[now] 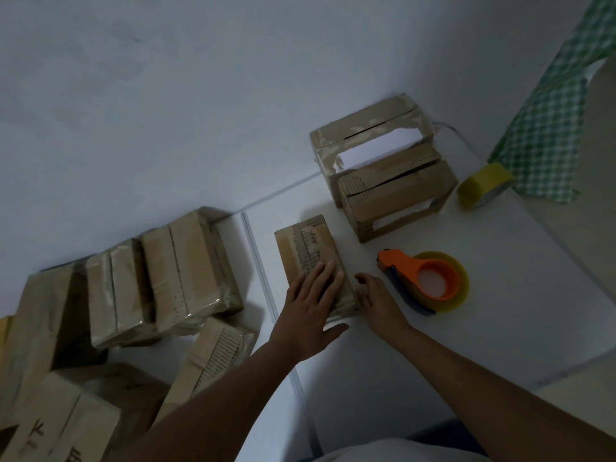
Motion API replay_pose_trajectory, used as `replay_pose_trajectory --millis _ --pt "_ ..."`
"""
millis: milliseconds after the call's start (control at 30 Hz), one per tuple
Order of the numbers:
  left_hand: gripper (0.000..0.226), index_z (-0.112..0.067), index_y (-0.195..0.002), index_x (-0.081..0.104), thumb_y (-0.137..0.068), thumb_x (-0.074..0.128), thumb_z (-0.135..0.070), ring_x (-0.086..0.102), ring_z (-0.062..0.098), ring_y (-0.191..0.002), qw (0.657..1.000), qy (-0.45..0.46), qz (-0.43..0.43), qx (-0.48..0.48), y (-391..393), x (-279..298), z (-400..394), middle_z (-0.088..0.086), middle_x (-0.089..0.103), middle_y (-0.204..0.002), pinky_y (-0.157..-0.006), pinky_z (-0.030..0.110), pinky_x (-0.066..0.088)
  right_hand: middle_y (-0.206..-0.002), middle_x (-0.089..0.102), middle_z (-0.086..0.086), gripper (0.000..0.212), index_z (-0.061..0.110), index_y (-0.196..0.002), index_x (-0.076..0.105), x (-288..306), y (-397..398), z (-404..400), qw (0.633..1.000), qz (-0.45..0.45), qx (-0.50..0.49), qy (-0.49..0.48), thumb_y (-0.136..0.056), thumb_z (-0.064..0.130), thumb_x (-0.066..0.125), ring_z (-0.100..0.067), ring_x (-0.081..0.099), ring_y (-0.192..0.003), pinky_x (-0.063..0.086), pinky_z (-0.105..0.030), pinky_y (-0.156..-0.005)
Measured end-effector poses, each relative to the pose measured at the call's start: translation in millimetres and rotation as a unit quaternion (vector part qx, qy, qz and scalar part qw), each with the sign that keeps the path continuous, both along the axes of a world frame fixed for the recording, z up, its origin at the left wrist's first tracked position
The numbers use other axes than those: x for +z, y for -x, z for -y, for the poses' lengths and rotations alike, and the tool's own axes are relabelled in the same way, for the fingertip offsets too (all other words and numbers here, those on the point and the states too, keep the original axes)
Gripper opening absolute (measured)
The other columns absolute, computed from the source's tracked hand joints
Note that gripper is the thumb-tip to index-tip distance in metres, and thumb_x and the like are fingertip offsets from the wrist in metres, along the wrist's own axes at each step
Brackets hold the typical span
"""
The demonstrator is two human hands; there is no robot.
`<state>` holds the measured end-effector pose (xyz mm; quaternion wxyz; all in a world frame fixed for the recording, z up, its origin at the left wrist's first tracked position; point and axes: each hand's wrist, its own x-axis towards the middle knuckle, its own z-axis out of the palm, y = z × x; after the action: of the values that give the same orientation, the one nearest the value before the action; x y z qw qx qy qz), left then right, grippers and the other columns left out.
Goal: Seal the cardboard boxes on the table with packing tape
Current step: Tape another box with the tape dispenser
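My left grip [311, 300] lies flat, fingers straight, pressing the small box [313, 265] at mid-desk [466, 328]; my right grip [375, 296], loosely spread, touches its side. I judge I'm steadying it for taping. Next I need the tape dispenser [425, 280] just beside.

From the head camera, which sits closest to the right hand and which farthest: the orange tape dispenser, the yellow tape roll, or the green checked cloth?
1. Tape dispenser, just right of the right hand.
2. Yellow tape roll, farther back on the right.
3. Green checked cloth, hanging beyond the roll.
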<state>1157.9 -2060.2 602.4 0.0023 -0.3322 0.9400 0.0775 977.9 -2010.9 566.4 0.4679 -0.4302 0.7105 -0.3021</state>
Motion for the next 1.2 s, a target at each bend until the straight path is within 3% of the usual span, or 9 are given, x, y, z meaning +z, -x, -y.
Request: replay_pose_trajectory --millis 200,333,467,600,800,933,1000,1100,1200 --pt "0.09 -0.017 -0.158 0.019 -0.089 0.05 -0.066 0.004 0.023 -0.153 1.0 -0.009 -0.007 0.006 0 -1 0 0.006 0.011 -0.166 -0.123 0.047 0.01 -0.148 0.043 -0.004 0.058 0.018 -0.151 0.027 23 -12 -36 0.998 0.01 0.027 0.053 -0.098 -0.001 0.042 -0.003 0.042 -0.126 0.03 -0.001 -0.099" --pt "0.093 -0.017 -0.158 0.016 -0.087 0.051 -0.067 0.003 0.022 -0.154 1.0 -0.018 -0.002 0.004 -1 -1 1 0.006 0.009 -0.166 -0.123 0.046 0.008 -0.159 0.022 -0.002 0.074 0.02 -0.155 0.007 35 -24 -39 0.996 0.021 0.074 0.04 -0.097 0.006 0.051 -0.014 0.027 -0.143 0.024 -0.023 -0.116" --pt "0.094 -0.02 -0.159 0.011 -0.088 0.053 -0.065 -0.001 0.02 -0.154 0.997 -0.029 0.003 -0.069 -10 2 8 0.003 0.006 -0.167 -0.123 0.045 0.007 -0.144 0.049 0.003 0.068 0.027 -0.152 0.025 43 -2 -46 0.991 0.013 0.12 0.061 -0.094 0.03 0.06 -0.009 0.05 -0.126 0.04 -0.022 -0.103" --pt "0.1 -0.021 -0.159 0.01 -0.083 0.064 -0.059 -0.003 0.019 -0.153 0.994 -0.043 -0.002 -0.105 -15 4 12 0.002 0.004 -0.167 -0.124 0.041 0.001 -0.131 0.06 0.004 0.057 0.026 -0.14 0.045 42 5 -44 0.984 -0.09 0.131 0.079 -0.09 0.045 0.063 -0.009 0.057 -0.115 0.046 -0.022 -0.092" --pt "0.099 -0.022 -0.159 0.007 -0.085 0.061 -0.061 -0.009 0.017 -0.153 0.994 -0.027 0.035 -0.096 -12 4 12 0.0 -0.001 -0.166 -0.124 0.043 0.001 -0.129 0.058 -0.003 0.054 0.019 -0.141 0.04 49 -2 -29 0.936 -0.279 0.206 0.058 -0.096 0.045 0.052 -0.018 0.057 -0.111 0.044 -0.027 -0.086" --pt "0.08 -0.026 -0.159 0.01 -0.094 0.041 -0.063 -0.004 0.016 -0.153 0.993 -0.067 0.018 -0.093 -6 20 16 -0.003 0.001 -0.166 -0.124 0.045 0.008 -0.147 0.044 -0.005 0.065 0.015 -0.15 0.027 57 0 -35 0.924 -0.308 0.218 0.061 -0.097 0.049 0.043 -0.018 0.049 -0.126 0.039 -0.026 -0.099" --pt "0.068 -0.03 -0.155 0.022 -0.096 0.042 -0.057 0.013 0.015 -0.15 0.993 -0.086 -0.076 -0.022 -3 34 18 -0.005 0.012 -0.164 -0.12 0.045 0.018 -0.157 0.028 -0.008 0.08 0.012 -0.153 0.018 65 1 -38 0.927 -0.301 0.202 0.093 -0.092 0.06 0.036 -0.02 0.036 -0.139 0.033 -0.032 -0.111" --pt "0.046 -0.03 -0.144 0.04 -0.101 0.05 -0.041 0.031 0.01 -0.142 0.924 -0.133 -0.276 0.229 -13 40 8 -0.003 0.033 -0.156 -0.113 0.039 0.029 -0.162 0.012 -0.001 0.074 0.018 -0.154 0.014 74 -1 -34 0.909 -0.328 0.209 0.151 -0.096 0.054 0.042 -0.019 0.02 -0.146 0.022 -0.036 -0.119" --pt "0.032 -0.026 -0.133 0.05 -0.103 0.049 -0.034 0.046 0.018 -0.133 0.708 -0.338 -0.4 0.474 -34 31 -15 0.002 0.049 -0.143 -0.102 0.03 0.041 -0.163 0.002 0.002 0.067 0.021 -0.155 0.015 77 -17 -21 0.877 -0.36 0.276 0.157 -0.098 0.048 0.039 -0.02 0.004 -0.149 0.011 -0.044 -0.121"
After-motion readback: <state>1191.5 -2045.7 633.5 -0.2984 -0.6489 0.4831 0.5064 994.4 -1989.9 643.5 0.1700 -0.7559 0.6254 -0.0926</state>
